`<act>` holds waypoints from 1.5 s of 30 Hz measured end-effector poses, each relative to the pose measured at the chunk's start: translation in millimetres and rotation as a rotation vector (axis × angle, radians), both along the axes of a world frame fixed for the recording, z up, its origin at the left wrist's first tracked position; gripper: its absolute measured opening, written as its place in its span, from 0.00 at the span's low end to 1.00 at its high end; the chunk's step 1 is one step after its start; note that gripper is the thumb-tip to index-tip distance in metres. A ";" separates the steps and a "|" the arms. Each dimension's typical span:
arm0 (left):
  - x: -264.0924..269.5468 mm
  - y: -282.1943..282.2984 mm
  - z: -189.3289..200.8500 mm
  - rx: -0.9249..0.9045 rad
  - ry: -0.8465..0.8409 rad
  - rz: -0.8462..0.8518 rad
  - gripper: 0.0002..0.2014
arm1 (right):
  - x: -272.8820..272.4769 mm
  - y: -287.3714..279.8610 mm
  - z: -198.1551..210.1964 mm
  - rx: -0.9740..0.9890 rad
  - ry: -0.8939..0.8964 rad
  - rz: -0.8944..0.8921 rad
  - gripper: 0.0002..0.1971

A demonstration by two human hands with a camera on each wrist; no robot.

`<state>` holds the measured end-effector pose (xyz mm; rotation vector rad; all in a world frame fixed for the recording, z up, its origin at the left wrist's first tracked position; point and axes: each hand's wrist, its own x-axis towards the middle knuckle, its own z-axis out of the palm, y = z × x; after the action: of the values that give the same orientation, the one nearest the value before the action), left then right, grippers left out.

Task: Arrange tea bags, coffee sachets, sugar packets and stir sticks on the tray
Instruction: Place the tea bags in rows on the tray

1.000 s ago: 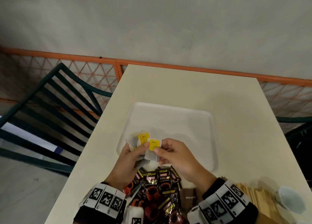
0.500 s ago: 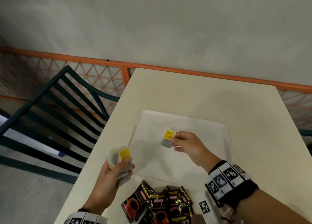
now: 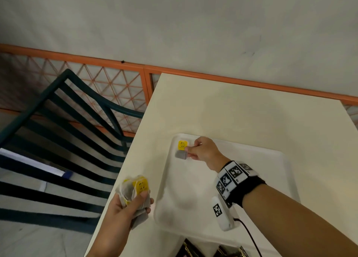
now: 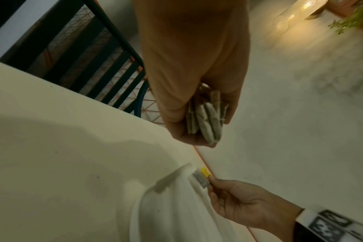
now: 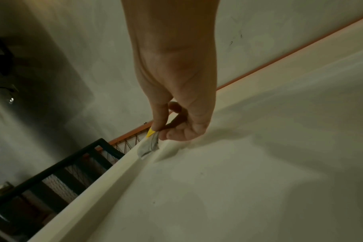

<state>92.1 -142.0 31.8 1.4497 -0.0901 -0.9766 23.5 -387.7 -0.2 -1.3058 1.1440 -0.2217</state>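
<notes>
1. The head view looked steeply down from above the table (image 3: pixel 242 111) at the tray (image 3: pixel 271 179).
2. The left wrist view looked close along the left hand (image 4: pixel 193 78).
3. The right wrist view sat low over the tray; all three shared its far left corner.

Café-style seating area: cream table (image 3: pixel 242 117) against grey plastered wall (image 3: pixel 174 24), orange lattice railing (image 3: pixel 108 86), dark green slatted chair (image 3: pixel 64 125) left of the hands.

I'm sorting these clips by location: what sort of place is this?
Probably a cafe or canteen seating area: a cream table against a plain wall, a dark slatted chair, an orange lattice railing, and a white serving tray.
</notes>
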 end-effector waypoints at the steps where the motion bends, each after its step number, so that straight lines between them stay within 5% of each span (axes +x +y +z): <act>1: 2.1 -1.8 0.7 -0.003 0.014 0.003 0.13 | 5.1 -1.8 -2.7 -0.015 0.021 -0.003 0.20; 6: 6.4 -7.2 -2.9 0.048 0.062 -0.025 0.14 | 19.0 -10.7 -14.1 -0.104 0.112 -0.022 0.19; 11: 6.4 -8.2 -13.5 0.056 0.072 -0.084 0.45 | 25.8 -14.2 -18.5 -0.263 0.168 0.000 0.21; 15: 8.0 -13.8 -17.4 0.082 0.083 -0.080 0.20 | 26.0 -14.1 -19.2 -0.304 0.168 0.023 0.20; 18: 8.1 -16.5 -20.7 0.086 0.078 -0.086 0.12 | 23.8 -14.9 -21.0 -0.296 0.155 0.028 0.20; 29: 10.0 -29.0 -21.0 -0.075 0.111 -0.166 0.18 | 17.5 1.3 -6.2 -0.434 0.131 0.119 0.13; 33: 14.2 -39.9 -18.0 -0.165 0.074 -0.182 0.32 | 2.5 37.1 30.7 -0.188 -0.071 0.378 0.10; 36: 13.0 -45.8 -16.8 -0.193 0.053 -0.190 0.32 | -11.5 57.7 40.4 -0.049 -0.170 0.498 0.08; 42: 4.1 -49.7 -16.1 -0.235 0.029 -0.236 0.38 | -20.8 67.3 37.1 0.076 -0.275 0.378 0.04; 45: 2.4 -50.5 -15.2 -0.232 0.045 -0.229 0.30 | -23.3 66.6 35.2 0.071 -0.285 0.337 0.06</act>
<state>94.5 -192.5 16.7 1.2205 -0.3319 -1.1442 0.3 -321.1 35.0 -1.3334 0.6742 -0.1119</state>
